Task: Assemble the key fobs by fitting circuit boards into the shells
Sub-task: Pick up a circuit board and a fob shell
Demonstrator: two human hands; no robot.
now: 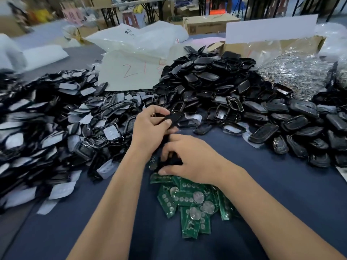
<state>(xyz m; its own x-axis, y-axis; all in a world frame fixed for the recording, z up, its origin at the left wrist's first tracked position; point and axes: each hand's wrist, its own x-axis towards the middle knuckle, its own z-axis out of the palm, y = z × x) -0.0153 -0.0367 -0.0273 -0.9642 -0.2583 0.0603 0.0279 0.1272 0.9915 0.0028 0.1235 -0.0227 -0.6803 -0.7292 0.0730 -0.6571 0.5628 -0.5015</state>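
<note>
My left hand [152,126] grips a black key fob shell [173,118] just above the table's middle, fingers curled round it. Below it, my right hand [187,158] holds another black shell part [173,160] between thumb and curled fingers, right over the far end of a heap of green circuit boards [189,201] with round silver coin cells. What lies under the right palm is hidden.
A big pile of black shells with white film [47,128] fills the left. A taller pile of black shells [216,85] rises behind the hands and spreads right. A bag of metal parts [294,72], a cardboard box [304,44] and plastic bags [135,42] stand behind. Blue cloth [272,184] covers the table.
</note>
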